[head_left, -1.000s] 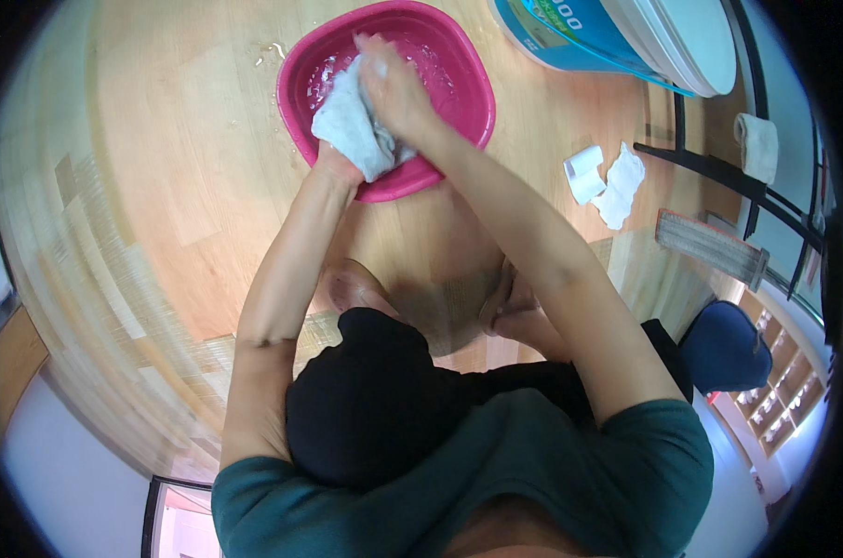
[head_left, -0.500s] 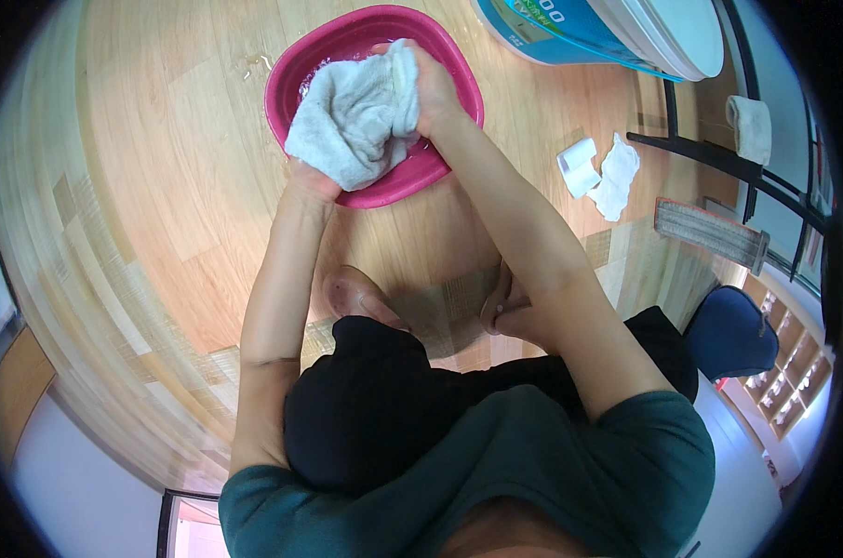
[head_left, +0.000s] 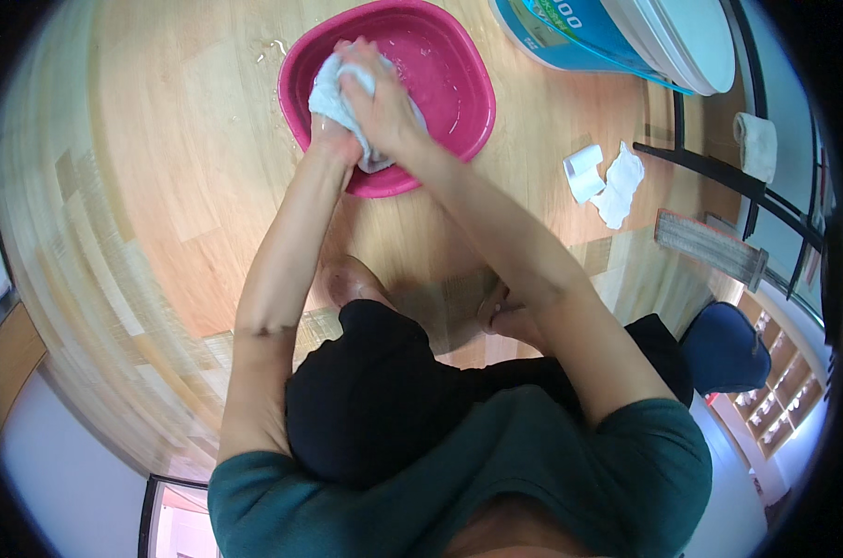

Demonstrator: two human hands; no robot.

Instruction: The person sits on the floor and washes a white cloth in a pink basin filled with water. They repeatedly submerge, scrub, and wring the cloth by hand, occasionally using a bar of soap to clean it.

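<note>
Over a pink plastic basin on the floor, both hands squeeze a white towel bunched between them. My right hand lies on top, its fingers wrapped across the cloth. From the left side my left hand holds it from beneath, with most of its fingers hidden by the towel. A loose corner of the cloth hangs by the basin's near wall. The basin's bottom shows some water drops or a little water.
A blue bucket with a white lid stands right of the basin. A paper roll and a torn white sheet lie on the floor. Further right are a flat grey mop head, a black metal frame and a hanging white cloth.
The towel, spread wide between my hands before, is now gathered into a smaller bundle. My right hand has moved left onto it, close against the left hand. The view has shifted slightly.
</note>
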